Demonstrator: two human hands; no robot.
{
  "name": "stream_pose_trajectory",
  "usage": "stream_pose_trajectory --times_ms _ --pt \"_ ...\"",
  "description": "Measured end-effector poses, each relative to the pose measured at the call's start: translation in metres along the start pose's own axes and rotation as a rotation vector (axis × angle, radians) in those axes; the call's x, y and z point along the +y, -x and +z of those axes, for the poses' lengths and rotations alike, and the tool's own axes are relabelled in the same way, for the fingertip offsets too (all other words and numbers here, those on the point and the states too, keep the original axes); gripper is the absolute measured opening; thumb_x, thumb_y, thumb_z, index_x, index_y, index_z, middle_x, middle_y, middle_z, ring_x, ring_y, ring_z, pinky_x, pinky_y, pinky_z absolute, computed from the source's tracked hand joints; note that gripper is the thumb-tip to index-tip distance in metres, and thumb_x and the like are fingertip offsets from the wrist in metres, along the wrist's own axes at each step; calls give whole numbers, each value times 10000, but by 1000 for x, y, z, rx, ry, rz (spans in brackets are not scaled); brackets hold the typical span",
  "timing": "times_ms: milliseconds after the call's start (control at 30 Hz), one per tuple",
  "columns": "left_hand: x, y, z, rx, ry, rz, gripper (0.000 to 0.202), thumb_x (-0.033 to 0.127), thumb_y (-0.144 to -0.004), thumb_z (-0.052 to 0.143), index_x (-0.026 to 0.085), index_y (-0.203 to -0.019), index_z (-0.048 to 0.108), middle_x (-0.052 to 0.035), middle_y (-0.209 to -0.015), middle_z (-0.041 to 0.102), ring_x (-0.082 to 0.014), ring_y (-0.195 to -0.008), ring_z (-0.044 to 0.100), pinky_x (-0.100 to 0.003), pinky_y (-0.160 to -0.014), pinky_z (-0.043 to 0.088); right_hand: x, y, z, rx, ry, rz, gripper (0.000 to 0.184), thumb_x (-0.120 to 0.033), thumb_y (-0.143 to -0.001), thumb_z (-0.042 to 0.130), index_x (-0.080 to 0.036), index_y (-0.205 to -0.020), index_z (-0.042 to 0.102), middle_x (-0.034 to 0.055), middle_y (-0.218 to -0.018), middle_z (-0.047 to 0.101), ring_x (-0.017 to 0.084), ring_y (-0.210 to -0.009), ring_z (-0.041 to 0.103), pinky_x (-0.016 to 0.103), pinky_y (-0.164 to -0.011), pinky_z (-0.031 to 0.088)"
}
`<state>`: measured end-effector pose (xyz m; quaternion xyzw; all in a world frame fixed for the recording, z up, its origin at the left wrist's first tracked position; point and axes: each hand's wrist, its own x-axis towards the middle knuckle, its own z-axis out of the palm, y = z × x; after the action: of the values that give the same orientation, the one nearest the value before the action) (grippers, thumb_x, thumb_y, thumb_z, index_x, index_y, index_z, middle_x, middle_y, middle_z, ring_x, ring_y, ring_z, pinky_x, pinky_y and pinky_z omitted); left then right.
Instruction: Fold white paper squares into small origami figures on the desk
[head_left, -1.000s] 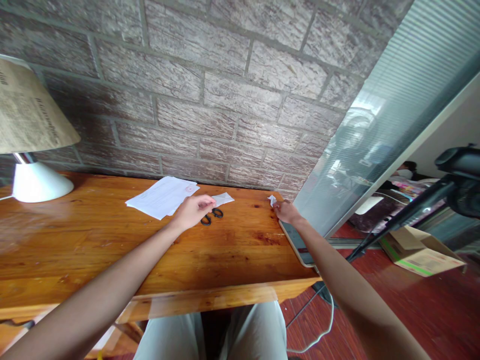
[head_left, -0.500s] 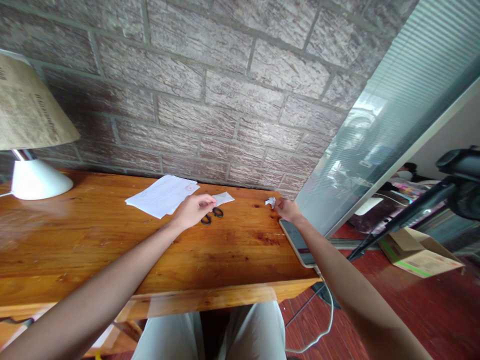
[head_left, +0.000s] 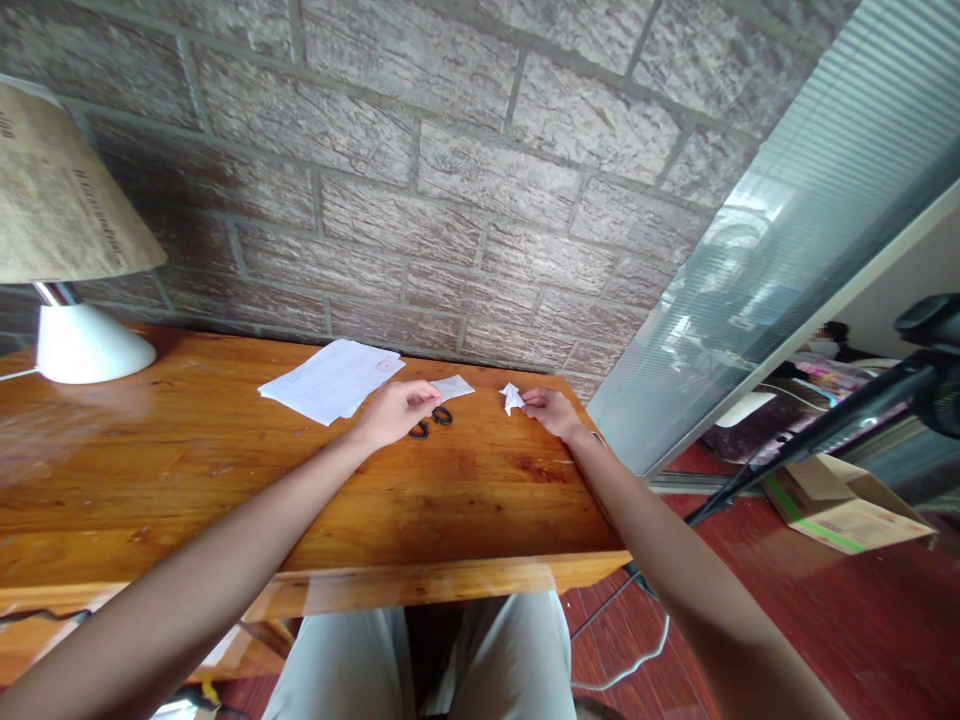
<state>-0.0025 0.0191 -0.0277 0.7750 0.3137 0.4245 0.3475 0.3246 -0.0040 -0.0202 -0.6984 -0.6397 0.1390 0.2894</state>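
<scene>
My left hand [head_left: 401, 412] has its thumb and fingers pinched at the left edge of a small flat white paper [head_left: 454, 387]. Just below those fingertips lie two black rings [head_left: 442, 417], which look like scissor handles; any blades are hidden. My right hand [head_left: 553, 411] pinches a small folded white paper [head_left: 511, 398] near the table's right end, its pointed folds sticking out to the left of the fingers. A stack of white sheets [head_left: 330, 380] with a faint red stamp lies behind my left hand.
The wooden table [head_left: 480, 500] stands against a brick wall. A lamp [head_left: 94, 340] is at its left end. My right forearm mostly covers a phone [head_left: 598, 438]. Off the right side are a black stand [head_left: 810, 430], a cardboard box [head_left: 847, 505] and a white cable [head_left: 637, 665].
My right hand has moved left with the folded paper, away from the table's right edge, and more of the paper shows. My left hand stays by the flat paper. The view has shifted slightly.
</scene>
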Motion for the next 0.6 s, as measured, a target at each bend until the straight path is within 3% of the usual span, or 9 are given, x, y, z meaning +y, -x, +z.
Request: stream_pose_trajectory --times_ms 167,267,367,467,600 --pt "4 1 0 -14 1 3 334 494 -818 574 184 -858 692 -44 -802 735 -182 -687 679 -270 -667 520 -29 14 21 18 108 58 180 -213 -803 647 -226 -980 679 0 -979 747 147 -896 697 224 -810 520" --pt "7 2 -1 -14 1 12 338 489 -819 571 180 -873 695 -46 -791 732 -184 -690 677 -270 -666 520 -43 32 28 91 197 80 284 -234 -859 589 -216 -1139 633 61 -1088 711 185 -996 666 271 -893 495" --pt "9 2 -2 -20 -6 31 318 465 -816 569 176 -862 693 -47 -795 733 -182 -685 676 -270 -670 522 -53 50 33 120 296 28 332 -235 -919 494 -200 -1232 598 120 -1186 653 216 -1049 642 293 -940 468" --pt "13 3 -2 -17 -15 43 297 444 -813 565 177 -843 691 -41 -787 733 -182 -687 677 -275 -688 524 -59 60 36 99 429 -67 352 -241 -959 406 -216 -1253 597 122 -1187 644 219 -1013 649 286 -924 473" --pt "16 4 -3 -6 -35 48 280 428 -815 558 182 -838 690 -31 -785 735 -183 -714 682 -273 -702 524 -61 61 37 90 493 -63 353 -227 -958 397 -211 -1240 610 117 -1179 649 209 -981 656 279 -910 477"
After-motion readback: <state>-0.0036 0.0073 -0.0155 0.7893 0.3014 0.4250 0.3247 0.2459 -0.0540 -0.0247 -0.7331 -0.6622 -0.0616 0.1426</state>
